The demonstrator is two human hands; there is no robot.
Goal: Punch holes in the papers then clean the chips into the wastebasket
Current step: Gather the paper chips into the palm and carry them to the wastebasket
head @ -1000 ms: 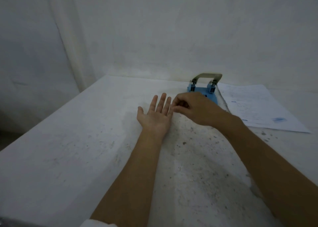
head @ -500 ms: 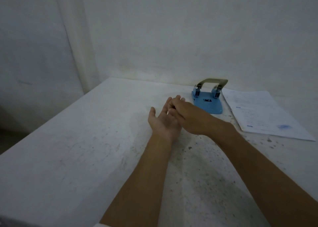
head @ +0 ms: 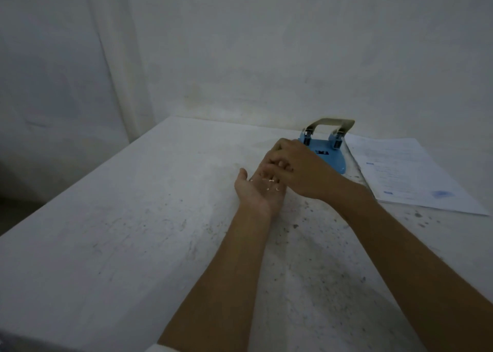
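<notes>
My left hand [head: 257, 193] lies palm up on the white table [head: 128, 231], with several small white paper chips [head: 270, 182] resting on the palm. My right hand [head: 298, 169] hovers over the left fingers, its fingertips curled down onto them. Just behind both hands stands a blue hole punch [head: 326, 149] with a metal lever. A stack of printed papers [head: 410, 174] lies flat to the right of the punch. No wastebasket is in view.
The table is stained with dark specks around my forearms. A pale wall rises right behind the table's far edge. The table's left edge drops to a dim floor at the far left.
My right hand has moved from beside my left fingertips to over the left fingers. White chips now show on the left palm. The view has shifted slightly.
</notes>
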